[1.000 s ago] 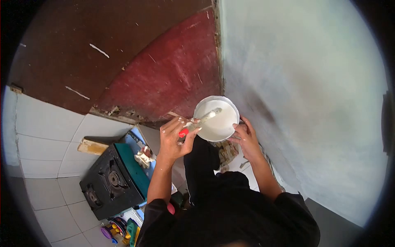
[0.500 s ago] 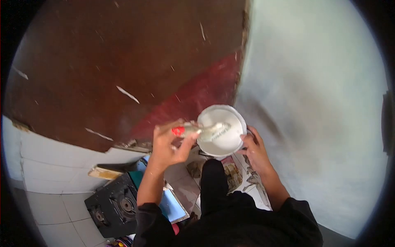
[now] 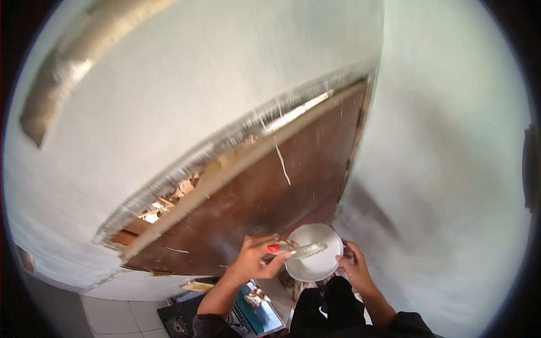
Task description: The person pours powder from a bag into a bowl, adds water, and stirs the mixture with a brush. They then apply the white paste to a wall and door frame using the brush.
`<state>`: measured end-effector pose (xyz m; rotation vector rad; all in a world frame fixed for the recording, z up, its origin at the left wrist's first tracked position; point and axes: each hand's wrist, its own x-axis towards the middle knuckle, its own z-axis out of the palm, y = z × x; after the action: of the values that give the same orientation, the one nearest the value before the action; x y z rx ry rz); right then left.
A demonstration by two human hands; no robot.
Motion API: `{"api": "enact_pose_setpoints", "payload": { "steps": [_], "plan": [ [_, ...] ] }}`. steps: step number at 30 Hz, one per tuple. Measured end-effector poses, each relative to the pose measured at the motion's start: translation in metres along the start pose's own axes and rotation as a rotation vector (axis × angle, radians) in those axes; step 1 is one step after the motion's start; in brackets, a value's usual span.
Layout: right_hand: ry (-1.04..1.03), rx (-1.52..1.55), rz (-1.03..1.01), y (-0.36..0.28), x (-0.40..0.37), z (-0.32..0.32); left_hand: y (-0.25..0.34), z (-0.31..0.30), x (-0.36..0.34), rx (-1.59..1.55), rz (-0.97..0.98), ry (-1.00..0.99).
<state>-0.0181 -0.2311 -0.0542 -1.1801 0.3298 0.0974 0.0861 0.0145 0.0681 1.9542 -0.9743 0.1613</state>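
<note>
My left hand [image 3: 260,260] is closed round the handle of a paintbrush [image 3: 309,249], whose red part shows at the fingers. The brush's pale, paint-smeared head lies over the mouth of a round white tub [image 3: 329,266]. White stuff that looks like paint coats the inside of this tub. At its right side my right hand [image 3: 356,267] grips the rim, thumb toward the inside and fingers outside. The tub is held in front of my legs, below a brown door [image 3: 276,194] marked with white streaks.
A pale painted wall [image 3: 451,163] rises close on the right, meeting another wall [image 3: 225,73] above the door. Rubble and wood bits [image 3: 180,191] show in the gap over the door frame. At lower left stand a black gas stove [image 3: 176,320] and a blue-topped surface [image 3: 262,310].
My view has tilted up, so the door's top edge and the wall above it now show. Both hands, brush and tub sit lower in the view, still held the same way.
</note>
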Motion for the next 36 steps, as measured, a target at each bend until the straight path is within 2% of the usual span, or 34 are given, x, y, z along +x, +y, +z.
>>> {"api": "enact_pose_setpoints", "payload": {
  "steps": [3,5,6,7,9,15,24,29,36],
  "plan": [
    [-0.054,-0.011,0.016,-0.046,-0.018,0.025,0.032,-0.027,0.020,0.049,0.099,-0.003],
    [-0.045,-0.015,0.036,-0.076,-0.030,0.035,0.052,-0.038,0.033,0.004,-0.035,-0.119],
    [-0.058,-0.017,0.084,-0.098,-0.036,0.041,0.064,-0.042,0.043,0.042,0.011,-0.085],
    [-0.069,-0.016,0.063,-0.105,-0.037,0.043,0.077,-0.050,0.050,0.057,0.028,-0.077],
    [-0.046,-0.026,0.083,-0.105,-0.037,0.044,0.099,-0.061,0.058,0.047,-0.084,-0.163],
    [-0.156,-0.032,0.078,-0.154,-0.047,0.054,0.139,-0.073,0.065,0.092,-0.016,-0.102],
    [-0.214,0.000,0.002,-0.189,-0.048,0.060,0.169,-0.085,0.081,0.169,0.083,0.016],
    [-0.237,0.010,-0.022,-0.197,-0.052,0.063,0.176,-0.088,0.079,0.259,0.056,0.069],
    [-0.250,0.024,-0.053,-0.201,-0.057,0.064,0.198,-0.096,0.081,0.219,0.021,0.136]
  ]
}}
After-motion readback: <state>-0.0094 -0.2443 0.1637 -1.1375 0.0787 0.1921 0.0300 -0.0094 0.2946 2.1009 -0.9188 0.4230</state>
